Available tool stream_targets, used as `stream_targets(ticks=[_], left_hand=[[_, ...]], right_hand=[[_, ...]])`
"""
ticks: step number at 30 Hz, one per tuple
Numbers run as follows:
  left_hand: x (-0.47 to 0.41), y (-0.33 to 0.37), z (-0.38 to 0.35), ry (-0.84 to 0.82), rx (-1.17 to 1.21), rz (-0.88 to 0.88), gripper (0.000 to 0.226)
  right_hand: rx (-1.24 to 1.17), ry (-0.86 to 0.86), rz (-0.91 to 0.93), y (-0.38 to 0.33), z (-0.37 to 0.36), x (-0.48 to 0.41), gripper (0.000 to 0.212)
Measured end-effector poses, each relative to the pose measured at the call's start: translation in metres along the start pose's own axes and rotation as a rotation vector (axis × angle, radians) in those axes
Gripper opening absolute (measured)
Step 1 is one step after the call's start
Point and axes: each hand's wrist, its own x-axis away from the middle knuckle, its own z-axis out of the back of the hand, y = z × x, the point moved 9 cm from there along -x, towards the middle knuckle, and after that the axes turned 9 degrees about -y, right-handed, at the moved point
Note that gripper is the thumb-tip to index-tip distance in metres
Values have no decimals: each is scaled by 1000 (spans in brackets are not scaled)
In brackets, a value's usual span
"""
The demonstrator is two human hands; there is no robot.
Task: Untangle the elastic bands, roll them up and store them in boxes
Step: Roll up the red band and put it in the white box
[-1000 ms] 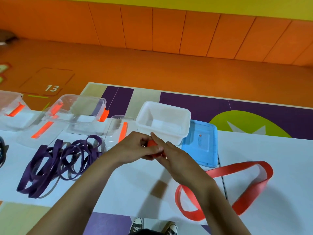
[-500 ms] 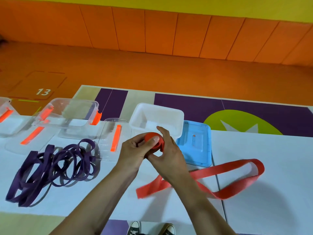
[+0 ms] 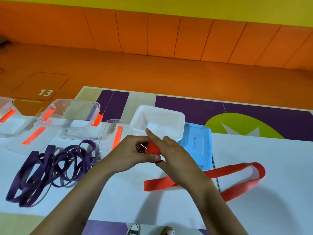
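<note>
Both hands meet above the white table in front of a white box (image 3: 176,116). My left hand (image 3: 130,153) and my right hand (image 3: 174,153) pinch a small rolled end of the red elastic band (image 3: 237,170). The unrolled part of the red band trails under my right wrist and lies as a long flat loop to the right. A tangled heap of purple elastic bands (image 3: 50,167) lies on the table at the left, untouched.
A blue lid (image 3: 198,145) lies right of the white box. A clear box (image 3: 72,112) with orange clips and a clear lid (image 3: 111,134) stand left of it, another clear box (image 3: 6,116) at the far left. My shoes (image 3: 149,230) show below the table's near edge.
The roll in my fingers has grown as the hands turned it. The red loop on the table has been drawn shorter and shifted.
</note>
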Motion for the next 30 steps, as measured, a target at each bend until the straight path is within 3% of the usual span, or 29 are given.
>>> stream_targets(ticks=[3,6,8,12,14,18,22,25,28,30], left_hand=[[2,15,2,115,49,-87,32],[5,19,1,236,204,-164,34],[3,17,1,304,320,-190,38],[-1,21,-12,350,385,-216,40],[-1,17,-16,363,382,-171,41],[2,7,-16,303,250,-59,28],[4,6,-8,148,46,31,27],[6,9,-4,120,-55,15,30],[7,12,-3,150,20,-55,33],[9,15,-5,178,109,-103,36]], right_hand=[[-207,159,-12,8,12,6,95],[-406,250,-96,31,16,9,79],[-438,274,-121,33,16,10,66],[-506,391,-102,13,14,12,76],[-470,446,-155,14,13,12,70],[-294,315,-168,19,11,11,52],[-74,99,-130,15,7,10,80],[94,94,-117,3,18,12,91],[57,107,-88,1,24,16,92],[-116,112,-70,5,24,20,91]])
